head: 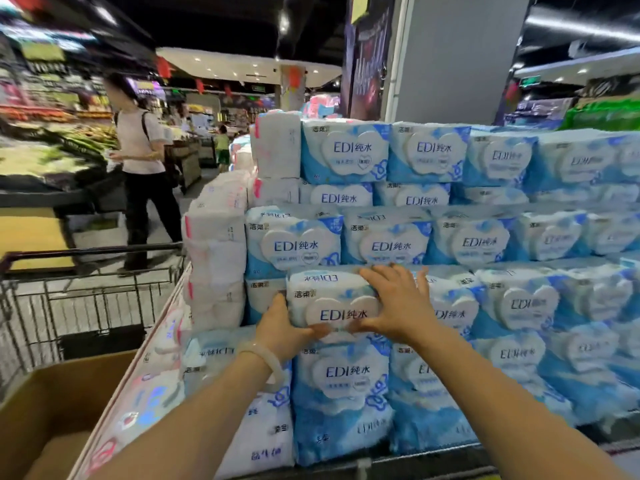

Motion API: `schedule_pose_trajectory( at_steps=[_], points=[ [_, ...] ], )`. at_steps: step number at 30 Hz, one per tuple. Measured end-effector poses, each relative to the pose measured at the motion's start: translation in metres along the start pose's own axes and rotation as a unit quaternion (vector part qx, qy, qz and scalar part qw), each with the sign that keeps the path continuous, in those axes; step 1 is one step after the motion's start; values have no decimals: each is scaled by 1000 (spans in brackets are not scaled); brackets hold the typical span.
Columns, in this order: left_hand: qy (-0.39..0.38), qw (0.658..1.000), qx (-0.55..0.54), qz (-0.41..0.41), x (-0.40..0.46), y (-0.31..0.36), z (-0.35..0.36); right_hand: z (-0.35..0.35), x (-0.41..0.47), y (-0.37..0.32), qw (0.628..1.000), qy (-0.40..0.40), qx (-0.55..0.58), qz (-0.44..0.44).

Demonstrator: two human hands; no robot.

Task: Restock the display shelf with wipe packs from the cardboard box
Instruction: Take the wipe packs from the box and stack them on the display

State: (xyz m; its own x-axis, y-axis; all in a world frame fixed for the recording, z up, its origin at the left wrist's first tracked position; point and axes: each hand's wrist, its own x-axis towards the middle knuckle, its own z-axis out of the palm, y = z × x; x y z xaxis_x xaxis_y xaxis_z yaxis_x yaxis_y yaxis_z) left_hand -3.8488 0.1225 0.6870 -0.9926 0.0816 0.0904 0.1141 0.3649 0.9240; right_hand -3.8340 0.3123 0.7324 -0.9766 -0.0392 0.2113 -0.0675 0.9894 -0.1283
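A blue-and-white wipe pack [329, 299] sits in the second row from the bottom of the stepped display shelf [433, 455], between other packs of the same kind. My left hand [284, 327] cups its lower left corner, thumb on the left side. My right hand [398, 306] lies flat against its right front face with fingers spread. Both hands press on the pack. The cardboard box [45, 410] stands open at the lower left; its inside shows only bare brown cardboard.
Stacked wipe packs [467, 237] fill the display in several tiers. White-and-pink packs [214, 244] stand at its left end. A wire shopping cart [86, 289] holds the box. A person [142, 168] stands in the aisle to the left. A grey pillar [457, 57] rises behind.
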Motion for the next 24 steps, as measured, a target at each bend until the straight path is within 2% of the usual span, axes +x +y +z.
schedule_pose_trajectory(
  at_steps=[3,6,12,18,24],
  points=[
    [62,989,113,68,-8,10,4,0,1,8,1000,10,-1,-30],
    [73,971,201,110,-12,18,12,1,0,10,999,9,-7,-44],
    [101,973,193,81,-7,15,16,9,6,14,998,23,-21,-57],
    [95,973,200,68,-8,14,16,15,8,14,997,36,-34,-64],
    [43,972,226,43,-12,21,9,0,2,8,998,-22,-34,-46]
  ],
)
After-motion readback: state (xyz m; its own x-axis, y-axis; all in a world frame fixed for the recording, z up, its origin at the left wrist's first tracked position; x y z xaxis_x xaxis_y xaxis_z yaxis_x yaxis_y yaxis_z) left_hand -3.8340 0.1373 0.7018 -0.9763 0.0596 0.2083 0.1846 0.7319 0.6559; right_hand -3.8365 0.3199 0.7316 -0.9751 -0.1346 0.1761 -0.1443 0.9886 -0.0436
